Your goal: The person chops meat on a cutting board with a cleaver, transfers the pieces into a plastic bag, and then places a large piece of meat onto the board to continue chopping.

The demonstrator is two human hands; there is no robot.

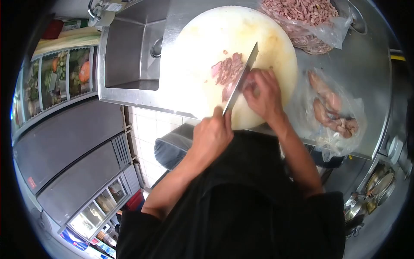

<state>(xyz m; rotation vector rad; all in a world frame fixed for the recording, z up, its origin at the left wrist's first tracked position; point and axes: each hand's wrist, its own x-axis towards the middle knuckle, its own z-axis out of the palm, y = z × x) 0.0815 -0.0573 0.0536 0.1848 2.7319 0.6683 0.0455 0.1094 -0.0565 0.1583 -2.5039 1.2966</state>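
Observation:
My left hand (pixel 212 133) is wrapped round the handle of a long kitchen knife (pixel 239 81), whose blade slants up and to the right over a round white cutting board (pixel 194 39). Just right of the blade, my right hand (pixel 264 93) has its fingers curled down on a piece of raw meat (pixel 249 84), mostly hidden under the fingertips. Left of the blade lie sliced pieces of pink meat (pixel 227 70) in a loose heap. A few small scraps are scattered on the board around them.
A plastic bag piled with chopped meat (pixel 304 13) stands at the back right. Larger raw meat pieces (pixel 325 101) lie on a clear plastic bag on the steel counter (pixel 366 56). A steel sink (pixel 133 52) is to the left, and a black-lined bin (pixel 174 146) stands below the counter's edge.

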